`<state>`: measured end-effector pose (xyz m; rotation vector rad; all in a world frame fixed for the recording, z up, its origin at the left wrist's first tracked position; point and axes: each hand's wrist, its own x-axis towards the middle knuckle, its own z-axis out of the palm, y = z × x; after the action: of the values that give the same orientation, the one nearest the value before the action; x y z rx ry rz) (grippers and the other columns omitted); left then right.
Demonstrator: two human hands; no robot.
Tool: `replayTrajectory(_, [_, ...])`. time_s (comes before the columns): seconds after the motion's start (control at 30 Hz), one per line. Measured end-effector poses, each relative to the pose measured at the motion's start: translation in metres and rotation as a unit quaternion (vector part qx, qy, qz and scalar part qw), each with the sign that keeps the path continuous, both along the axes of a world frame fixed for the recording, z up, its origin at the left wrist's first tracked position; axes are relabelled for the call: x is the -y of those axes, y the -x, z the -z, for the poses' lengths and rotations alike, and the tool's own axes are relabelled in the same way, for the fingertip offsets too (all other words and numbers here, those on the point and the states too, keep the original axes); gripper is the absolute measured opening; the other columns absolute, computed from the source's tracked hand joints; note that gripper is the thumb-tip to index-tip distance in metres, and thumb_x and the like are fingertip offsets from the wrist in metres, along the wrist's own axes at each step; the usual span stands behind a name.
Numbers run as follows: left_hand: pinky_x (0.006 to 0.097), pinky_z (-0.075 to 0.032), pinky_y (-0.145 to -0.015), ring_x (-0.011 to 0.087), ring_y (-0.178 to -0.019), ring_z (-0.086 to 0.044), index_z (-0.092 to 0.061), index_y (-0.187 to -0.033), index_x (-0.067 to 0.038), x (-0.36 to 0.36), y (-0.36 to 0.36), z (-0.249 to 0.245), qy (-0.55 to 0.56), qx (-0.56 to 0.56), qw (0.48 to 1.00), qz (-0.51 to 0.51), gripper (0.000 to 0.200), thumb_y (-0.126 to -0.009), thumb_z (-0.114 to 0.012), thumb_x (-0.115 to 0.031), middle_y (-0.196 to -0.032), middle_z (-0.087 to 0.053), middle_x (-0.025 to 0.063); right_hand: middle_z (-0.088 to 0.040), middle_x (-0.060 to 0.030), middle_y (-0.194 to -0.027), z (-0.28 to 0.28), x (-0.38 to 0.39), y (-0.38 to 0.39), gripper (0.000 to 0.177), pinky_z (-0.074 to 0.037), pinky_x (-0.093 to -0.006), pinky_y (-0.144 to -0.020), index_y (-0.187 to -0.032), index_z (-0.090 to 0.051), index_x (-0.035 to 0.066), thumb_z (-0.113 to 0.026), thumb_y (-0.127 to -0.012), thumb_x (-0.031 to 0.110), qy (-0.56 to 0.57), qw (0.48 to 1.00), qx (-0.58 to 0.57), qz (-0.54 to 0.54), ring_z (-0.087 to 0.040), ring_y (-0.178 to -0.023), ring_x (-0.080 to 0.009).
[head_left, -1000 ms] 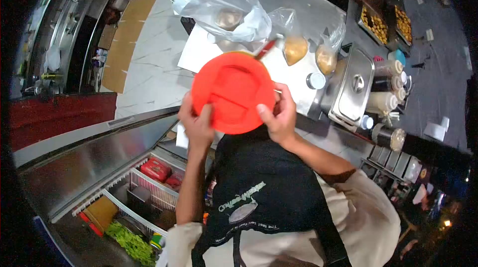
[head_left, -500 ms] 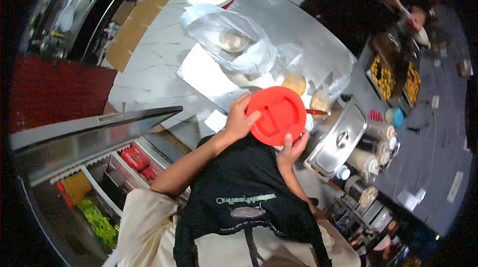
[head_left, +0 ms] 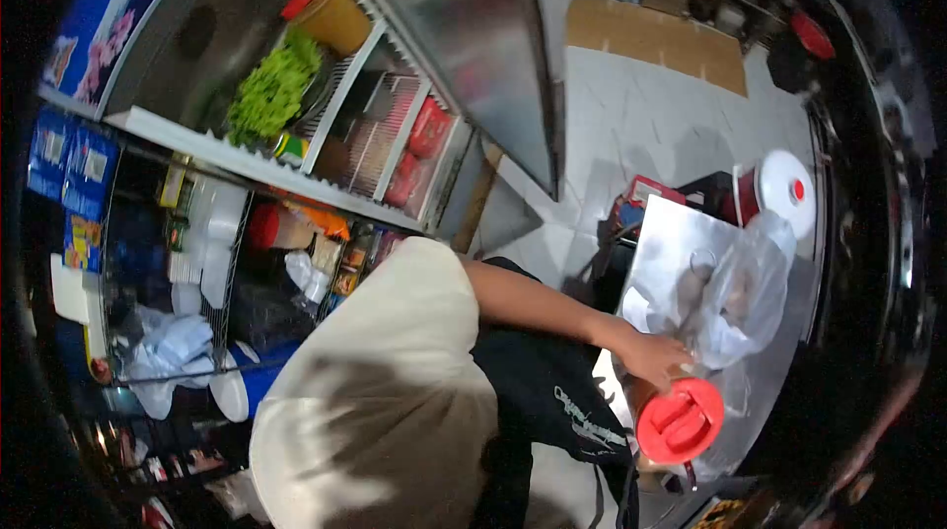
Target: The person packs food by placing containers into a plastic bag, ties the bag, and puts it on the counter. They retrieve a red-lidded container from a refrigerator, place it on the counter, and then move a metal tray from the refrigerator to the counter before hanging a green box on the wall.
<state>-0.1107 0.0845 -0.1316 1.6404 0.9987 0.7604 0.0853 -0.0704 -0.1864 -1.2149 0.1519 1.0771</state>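
The left hand (head_left: 653, 359), fingers partly bent, meets the edge of the round red plastic lid (head_left: 681, 421) on a brownish container (head_left: 641, 406) by the shiny metal surface (head_left: 755, 401); I cannot tell whether they grip. The lid looks light, stiff, smooth; its rim seems the best hold.

Bare left forearm (head_left: 547, 306) stretched outward, left hand (head_left: 651, 359) palm down, back uppermost

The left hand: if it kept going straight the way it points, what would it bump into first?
Most likely the red lid: the left hand has its fingers right at the lid's edge, seemingly touching it. Depth is unclear, so it might pass over instead.
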Motion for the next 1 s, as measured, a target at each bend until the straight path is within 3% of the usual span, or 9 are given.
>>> replayTrajectory(0.1, [0.0469, -0.049, -0.094, 0.0380, -0.110, -0.061, -0.067, -0.117, -0.002, 0.037, 0.082, -0.002, -0.095, -0.090, 0.990, -0.051, 0.049, -0.087, -0.071, -0.041, -0.113, -0.063, 0.0177, -0.065, -0.0069, -0.101, 0.010, 0.004, 0.029, 0.027, -0.045, -0.0315, -0.064, -0.115, -0.063, 0.004, -0.062, -0.102, 0.028, 0.044, 0.960, 0.172, -0.216, -0.060, -0.080, -0.0178])
replayTrajectory(0.23, [0.0479, -0.055, -0.088, 0.0355, -0.098, -0.066, -0.067, -0.113, -0.007, 0.111, 0.231, -0.013, -0.154, -0.257, 0.929, -0.220, 0.033, -0.090, -0.065, -0.030, -0.105, -0.064, 0.0137, -0.065, -0.0038, -0.090, 0.017, -0.006, 0.083, 0.024, -0.040, -0.0270, -0.061, -0.106, -0.067, 0.004, -0.060, -0.104, 0.027, -0.014, 0.802, 0.397, -0.446, -0.059, -0.073, -0.0134])
replayTrajectory(0.33, [0.0478, -0.050, -0.093, 0.0366, -0.107, -0.064, -0.066, -0.118, -0.006, 0.182, 0.323, -0.057, -0.042, -0.310, 0.877, -0.364, 0.034, -0.096, -0.061, -0.031, -0.110, -0.065, 0.0149, -0.066, -0.0016, -0.081, 0.007, -0.049, 0.139, 0.026, -0.036, -0.0236, -0.058, -0.098, -0.070, 0.004, -0.059, -0.106, 0.026, -0.082, 0.756, 0.381, -0.525, -0.058, -0.068, -0.0101])
replayTrajectory(0.4, [0.0459, -0.051, -0.101, 0.0361, -0.115, -0.064, -0.065, -0.126, -0.005, 0.230, 0.375, -0.058, 0.035, -0.232, 0.862, -0.449, 0.036, -0.100, -0.059, -0.030, -0.123, -0.067, 0.0162, -0.071, -0.0086, -0.102, -0.046, -0.071, 0.222, 0.033, -0.049, -0.0259, -0.071, -0.108, -0.070, -0.003, -0.055, -0.108, 0.027, -0.135, 0.763, 0.295, -0.559, -0.064, -0.085, -0.0117])
replayTrajectory(0.47, [0.0440, -0.056, -0.093, 0.0370, -0.105, -0.068, -0.072, -0.116, -0.008, 0.281, 0.410, -0.090, -0.020, -0.313, 0.780, -0.541, 0.028, -0.098, -0.061, -0.027, -0.115, -0.070, 0.0161, -0.063, -0.0141, -0.133, -0.105, -0.072, 0.309, 0.047, -0.056, -0.0330, -0.088, -0.146, -0.055, 0.003, -0.054, -0.109, 0.033, -0.237, 0.648, 0.281, -0.667, -0.064, -0.108, -0.0185])
replayTrajectory(0.53, [0.0449, -0.056, -0.087, 0.0370, -0.096, -0.069, -0.074, -0.109, -0.005, 0.320, 0.441, -0.106, -0.001, -0.340, 0.728, -0.596, 0.023, -0.095, -0.066, -0.021, -0.109, -0.071, 0.0146, -0.022, -0.0169, -0.169, -0.128, -0.051, 0.381, 0.076, -0.051, -0.0405, -0.103, -0.167, -0.008, 0.009, -0.051, -0.110, 0.035, -0.286, 0.554, 0.133, -0.770, -0.047, -0.141, -0.0323])
replayTrajectory(0.73, [0.0433, -0.056, -0.079, 0.0354, -0.090, -0.069, -0.073, -0.106, -0.005, 0.405, 0.474, -0.124, -0.003, -0.310, 0.598, -0.739, 0.017, -0.093, -0.069, -0.017, -0.099, -0.071, 0.0131, -0.049, -0.0259, -0.152, -0.073, -0.030, 0.518, 0.074, -0.041, -0.0431, -0.114, -0.155, -0.041, 0.004, -0.066, -0.098, 0.045, -0.382, -0.016, 0.422, -0.822, -0.051, -0.139, -0.0356])
replayTrajectory(0.83, [0.0427, -0.055, -0.077, 0.0353, -0.089, -0.070, -0.073, -0.105, -0.005, 0.430, 0.475, -0.122, 0.005, -0.301, 0.550, -0.779, 0.016, -0.094, -0.069, -0.015, -0.096, -0.071, 0.0132, -0.055, -0.0284, -0.143, -0.064, -0.029, 0.586, 0.067, -0.044, -0.0466, -0.112, -0.144, -0.053, -0.001, -0.068, -0.097, 0.045, -0.391, -0.124, 0.380, -0.829, -0.055, -0.133, -0.0416])
replayTrajectory(1.0, [0.0419, -0.054, -0.076, 0.0352, -0.087, -0.070, -0.074, -0.108, -0.004, 0.445, 0.473, -0.126, 0.029, -0.297, 0.487, -0.821, 0.018, -0.094, -0.069, -0.014, -0.096, -0.072, 0.0143, -0.064, -0.0288, -0.130, -0.094, -0.020, 0.666, 0.063, -0.049, -0.0481, -0.105, -0.138, -0.057, -0.002, -0.073, -0.094, 0.040, -0.484, -0.039, 0.344, -0.804, -0.061, -0.122, -0.0438])
